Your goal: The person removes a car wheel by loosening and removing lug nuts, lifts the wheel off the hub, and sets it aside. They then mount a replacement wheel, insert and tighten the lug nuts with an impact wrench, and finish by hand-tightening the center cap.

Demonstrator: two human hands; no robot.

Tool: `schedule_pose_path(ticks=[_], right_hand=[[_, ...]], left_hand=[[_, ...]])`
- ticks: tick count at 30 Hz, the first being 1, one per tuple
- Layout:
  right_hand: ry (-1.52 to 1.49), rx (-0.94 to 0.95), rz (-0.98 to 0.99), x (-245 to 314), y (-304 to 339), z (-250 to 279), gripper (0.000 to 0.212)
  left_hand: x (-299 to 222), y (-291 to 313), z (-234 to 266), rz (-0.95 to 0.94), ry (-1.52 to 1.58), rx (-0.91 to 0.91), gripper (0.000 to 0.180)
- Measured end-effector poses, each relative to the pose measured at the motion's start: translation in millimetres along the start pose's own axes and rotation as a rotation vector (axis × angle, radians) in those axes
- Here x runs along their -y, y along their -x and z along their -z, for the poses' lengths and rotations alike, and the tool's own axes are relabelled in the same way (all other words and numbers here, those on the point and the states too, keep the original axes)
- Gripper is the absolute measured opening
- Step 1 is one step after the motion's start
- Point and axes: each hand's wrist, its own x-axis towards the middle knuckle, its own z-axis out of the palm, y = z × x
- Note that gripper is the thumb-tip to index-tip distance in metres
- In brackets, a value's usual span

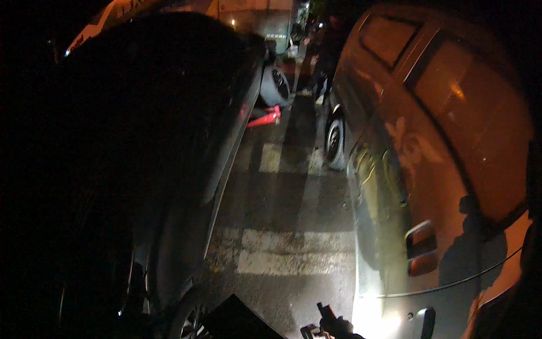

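At the lower edge, my right hand shows as a dark shape close to the van's side. It appears closed round a dark, blocky object whose upper end sticks up; its kind is too dark to tell. A black flat-sided object with a pointed corner rises from the lower edge, left of the hand. What holds or carries it is hidden. My left hand does not show.
A dark car stands left, a van right, with a striped road between. Farther off are a red floor jack by a wheel, another wheel and a person. Bright light falls on the van's lower side.
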Motion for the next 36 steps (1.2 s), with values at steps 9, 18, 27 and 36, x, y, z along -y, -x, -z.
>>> schedule_pose_path(ticks=[9,18,27,36], right_hand=[[-0.044,-0.277,0.138,129.0,0.4,194.5,0.061],[-0.123,-0.363,0.215,270.5,-56.2,416.4,0.065],[-0.09,-0.378,0.261,394.1,-171.6,655.6,0.069],[-0.08,-0.426,0.358,535.1,-268.6,862.9,0.074]], left_hand=[[-186.5,-122.2,-137.6,-0.046,-0.036,0.227,0.042],[-305.4,-303.7,-318.3,-0.021,-0.142,0.406,0.043],[-401.0,-494.8,-459.4,-0.006,-0.143,0.385,0.043],[-485.9,-701.0,-560.6,0.002,-0.066,0.398,0.044]])
